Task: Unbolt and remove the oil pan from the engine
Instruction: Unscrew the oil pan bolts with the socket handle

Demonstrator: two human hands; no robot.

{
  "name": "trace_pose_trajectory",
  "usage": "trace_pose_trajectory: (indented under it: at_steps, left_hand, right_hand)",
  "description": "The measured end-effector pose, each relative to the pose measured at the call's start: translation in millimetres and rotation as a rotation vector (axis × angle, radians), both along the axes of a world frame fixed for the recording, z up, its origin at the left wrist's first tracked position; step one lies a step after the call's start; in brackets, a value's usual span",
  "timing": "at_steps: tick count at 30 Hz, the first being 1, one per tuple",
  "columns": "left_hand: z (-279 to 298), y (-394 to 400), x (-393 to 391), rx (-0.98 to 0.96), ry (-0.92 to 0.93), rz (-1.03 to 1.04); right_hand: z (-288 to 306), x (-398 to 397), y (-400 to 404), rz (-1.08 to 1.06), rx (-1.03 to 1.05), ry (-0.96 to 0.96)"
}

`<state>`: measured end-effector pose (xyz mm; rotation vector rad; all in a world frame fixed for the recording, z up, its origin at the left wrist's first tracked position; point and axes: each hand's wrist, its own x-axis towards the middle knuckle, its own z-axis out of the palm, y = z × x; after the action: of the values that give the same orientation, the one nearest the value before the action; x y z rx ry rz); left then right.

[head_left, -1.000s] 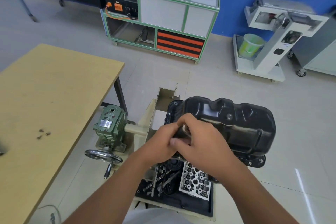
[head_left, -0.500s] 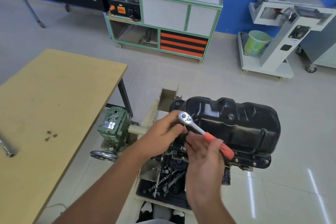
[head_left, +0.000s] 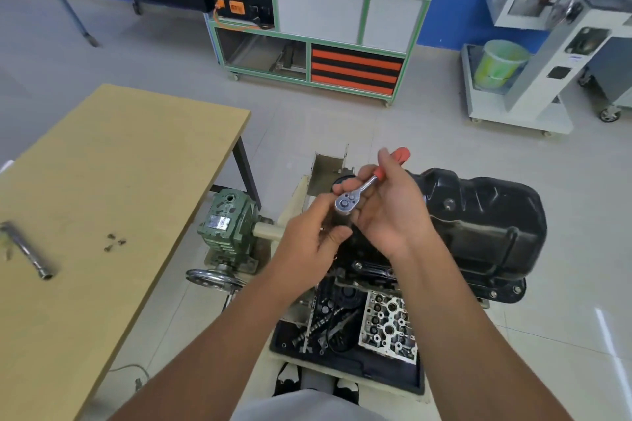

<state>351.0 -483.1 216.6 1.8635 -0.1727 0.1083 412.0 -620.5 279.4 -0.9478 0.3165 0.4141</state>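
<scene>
Two hands met above the engine: the right hand (head_left: 386,212) gripped a chrome ratchet with an orange handle (head_left: 367,183), the left hand (head_left: 309,243) pinched beneath its head. The glossy black steel oil pan (head_left: 485,222) sat bolted just beyond. Bare tiled floor (head_left: 564,284) lay right; the tan wooden table's (head_left: 102,164) edge lay left.

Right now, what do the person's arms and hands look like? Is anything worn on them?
Both arms are bare from the bottom edge of the picture up to the wrists: no sleeves show. The left hand and the right hand wear no gloves. No watch, ring or bracelet is visible, and no markings.
</scene>
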Motion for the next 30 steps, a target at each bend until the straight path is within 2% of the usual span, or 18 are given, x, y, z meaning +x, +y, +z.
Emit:
trace_pose_trajectory:
  at_steps: [4,8,9,11,13,15,18,22,25,27,30]
  left_hand:
    - [1,-1,4,-0.003,-0.048,-0.037]
    - [-1,-2,3,-0.007,-0.061,0.011]
    - [-1,-3,3,-0.018,-0.063,0.022]
    - [-1,-3,3,-0.059,-0.038,0.033]
    - [-1,-1,3,-0.130,0.032,0.006]
    - [2,3,6,-0.160,0.086,-0.064]
    - [8,8,11,-0.144,0.113,-0.163]
    - [5,9,6,-0.182,0.108,-0.153]
    - [5,14,3,-0.173,0.075,-0.150]
    - [6,15,5,-0.109,0.056,-0.165]
    - [8,13,9,-0.030,0.025,-0.152]
  right_hand:
    - [-24,-33,-5,0.019,0.167,-0.196]
    - [-43,-77,-11,0.016,0.205,-0.362]
    - [-43,-83,-13,-0.042,0.206,-0.349]
    - [-39,-86,-24,-0.217,0.152,-0.187]
    - [-33,-86,-42,-0.393,-0.095,-0.142]
    - [-31,-89,-58,-0.470,-0.443,-0.278]
    - [-33,-86,-56,-0.325,-0.891,-0.554]
    - [-18,-26,-54,-0.329,-1.121,-0.582]
    - [6,24,-45,-0.181,-1.392,-0.576]
    - [14,24,-34,-0.090,-1.497,-0.613]
    - [14,-25,-36,0.068,-1.673,-0.767]
